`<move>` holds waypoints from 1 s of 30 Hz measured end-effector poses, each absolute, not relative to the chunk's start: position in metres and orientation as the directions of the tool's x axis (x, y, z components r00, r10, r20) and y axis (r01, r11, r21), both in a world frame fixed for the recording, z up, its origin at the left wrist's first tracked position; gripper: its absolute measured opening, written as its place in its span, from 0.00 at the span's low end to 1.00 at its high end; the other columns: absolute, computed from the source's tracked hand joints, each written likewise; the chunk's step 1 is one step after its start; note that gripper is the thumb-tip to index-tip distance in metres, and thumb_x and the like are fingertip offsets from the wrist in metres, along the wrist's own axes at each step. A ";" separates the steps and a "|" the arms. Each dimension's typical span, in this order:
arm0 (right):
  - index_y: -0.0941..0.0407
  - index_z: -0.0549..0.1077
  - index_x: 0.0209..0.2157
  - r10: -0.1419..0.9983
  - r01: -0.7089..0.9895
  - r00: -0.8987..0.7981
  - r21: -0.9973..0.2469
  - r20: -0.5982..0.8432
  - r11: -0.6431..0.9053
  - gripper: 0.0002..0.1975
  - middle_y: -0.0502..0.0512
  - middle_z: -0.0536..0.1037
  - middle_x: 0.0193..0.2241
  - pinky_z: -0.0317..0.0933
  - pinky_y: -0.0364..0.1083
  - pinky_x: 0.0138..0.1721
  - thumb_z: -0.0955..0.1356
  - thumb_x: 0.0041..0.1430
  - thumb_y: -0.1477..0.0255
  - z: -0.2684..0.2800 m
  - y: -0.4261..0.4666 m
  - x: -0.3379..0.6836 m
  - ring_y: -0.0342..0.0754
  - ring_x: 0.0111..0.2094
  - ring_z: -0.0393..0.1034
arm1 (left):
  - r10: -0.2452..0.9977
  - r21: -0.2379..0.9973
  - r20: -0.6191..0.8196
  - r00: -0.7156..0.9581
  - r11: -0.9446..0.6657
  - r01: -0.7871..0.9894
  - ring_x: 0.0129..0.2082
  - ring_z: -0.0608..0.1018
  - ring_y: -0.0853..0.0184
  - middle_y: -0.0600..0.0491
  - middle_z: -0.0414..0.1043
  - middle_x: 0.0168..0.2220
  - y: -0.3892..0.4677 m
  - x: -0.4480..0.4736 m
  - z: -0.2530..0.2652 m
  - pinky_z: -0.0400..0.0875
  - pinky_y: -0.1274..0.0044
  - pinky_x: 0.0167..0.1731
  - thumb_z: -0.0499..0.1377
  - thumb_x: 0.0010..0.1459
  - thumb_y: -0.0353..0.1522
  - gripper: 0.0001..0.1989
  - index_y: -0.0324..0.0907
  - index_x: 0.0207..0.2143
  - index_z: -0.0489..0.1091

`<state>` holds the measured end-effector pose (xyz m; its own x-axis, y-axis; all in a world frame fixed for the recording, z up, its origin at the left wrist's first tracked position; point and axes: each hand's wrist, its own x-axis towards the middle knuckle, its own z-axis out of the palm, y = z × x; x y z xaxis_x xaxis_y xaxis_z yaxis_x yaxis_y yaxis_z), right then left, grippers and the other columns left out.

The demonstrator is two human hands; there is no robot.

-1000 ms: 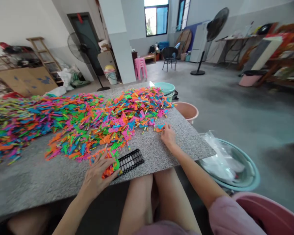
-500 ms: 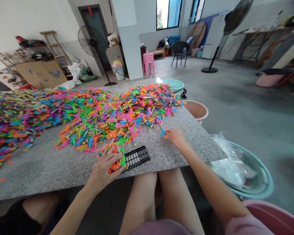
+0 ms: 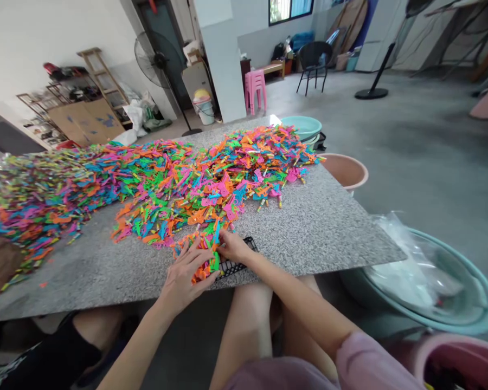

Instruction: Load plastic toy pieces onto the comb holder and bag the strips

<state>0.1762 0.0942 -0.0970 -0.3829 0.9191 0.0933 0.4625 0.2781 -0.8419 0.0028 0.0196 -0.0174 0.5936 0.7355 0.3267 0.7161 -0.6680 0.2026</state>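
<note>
A black lattice basket lies near the front edge of the stone table, its left part packed with small bright plastic pieces. My left hand is curved over those pieces, fingers on the far side and thumb on the near side, holding them together. Just to its right, my right hand is over the basket with its fingers pinched on a blue plastic piece, next to a green one. A large heap of similar pieces in orange, pink, green and blue spreads behind both hands, some with yellow ends.
The speckled table ends close to my knees. At far left, another person's hand reaches to the heap. Right of the table stand an orange-brown basin, a teal basin with clear plastic bags, and a pink tub.
My right hand has moved left from the bare table to the basket, bringing pieces with it. My left hand stays on the packed pieces. Another person's hand has appeared at left.
</note>
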 end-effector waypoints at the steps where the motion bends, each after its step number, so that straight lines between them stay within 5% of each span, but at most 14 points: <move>1: 0.56 0.69 0.37 0.915 0.514 -0.394 -0.806 0.084 0.295 0.09 0.53 0.79 0.34 0.63 0.44 0.38 0.69 0.53 0.76 -0.097 0.096 0.177 0.48 0.36 0.73 | 0.736 0.208 0.326 0.594 -0.669 0.714 0.62 0.66 0.53 0.52 0.77 0.46 0.019 0.003 -0.017 0.58 0.56 0.62 0.59 0.60 0.38 0.12 0.45 0.45 0.71; 4: 0.57 0.70 0.36 0.915 0.599 -0.399 -0.739 0.058 0.308 0.09 0.54 0.78 0.32 0.62 0.44 0.38 0.70 0.53 0.72 -0.096 0.099 0.182 0.49 0.36 0.73 | 0.737 0.222 0.320 0.596 -0.670 0.708 0.62 0.65 0.52 0.52 0.77 0.46 0.020 0.004 -0.017 0.57 0.55 0.63 0.60 0.60 0.38 0.11 0.46 0.44 0.71; 11: 0.56 0.72 0.38 0.872 0.411 -0.471 -0.842 0.133 0.350 0.07 0.50 0.79 0.34 0.63 0.42 0.38 0.68 0.56 0.75 -0.096 0.102 0.193 0.47 0.37 0.73 | 0.718 0.239 0.348 0.603 -0.690 0.683 0.62 0.66 0.53 0.53 0.77 0.45 0.022 0.002 -0.018 0.56 0.55 0.63 0.59 0.60 0.38 0.12 0.47 0.46 0.71; 17: 0.58 0.70 0.46 0.800 0.608 -0.594 -0.601 0.089 0.519 0.15 0.56 0.79 0.35 0.65 0.44 0.37 0.67 0.55 0.77 -0.086 0.097 0.190 0.52 0.37 0.74 | 0.693 0.195 0.363 0.623 -0.711 0.676 0.62 0.65 0.52 0.52 0.77 0.46 0.021 0.002 -0.019 0.58 0.56 0.62 0.59 0.60 0.36 0.12 0.46 0.46 0.70; 22: 0.56 0.68 0.51 0.756 0.651 -0.652 -0.471 0.055 0.595 0.23 0.59 0.80 0.38 0.66 0.47 0.38 0.70 0.53 0.75 -0.073 0.101 0.180 0.54 0.38 0.75 | 0.605 0.107 0.397 0.690 -0.777 0.620 0.64 0.64 0.53 0.49 0.69 0.58 0.026 0.003 -0.012 0.55 0.57 0.64 0.59 0.60 0.34 0.13 0.45 0.47 0.71; 28: 0.53 0.73 0.43 0.759 0.591 -0.648 -0.591 0.057 0.549 0.14 0.52 0.80 0.38 0.65 0.44 0.41 0.71 0.52 0.74 -0.076 0.107 0.189 0.51 0.42 0.74 | 0.586 0.025 0.258 0.768 -0.799 0.601 0.65 0.61 0.54 0.51 0.71 0.56 0.035 -0.003 -0.007 0.54 0.59 0.64 0.57 0.61 0.40 0.22 0.47 0.57 0.65; 30: 0.52 0.72 0.44 0.889 0.665 -0.441 -0.619 0.127 0.418 0.14 0.52 0.79 0.41 0.64 0.45 0.43 0.70 0.55 0.73 -0.080 0.112 0.216 0.51 0.44 0.72 | 0.583 0.007 0.287 0.760 -0.795 0.607 0.65 0.60 0.55 0.51 0.70 0.57 0.035 -0.006 -0.010 0.55 0.60 0.64 0.56 0.62 0.41 0.23 0.47 0.58 0.63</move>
<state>0.2161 0.1124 -0.0804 -0.4408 0.8886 0.1269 0.6649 0.4182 -0.6189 -0.0060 0.0353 -0.0102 0.7600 0.5831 0.2870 0.6071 -0.7946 0.0069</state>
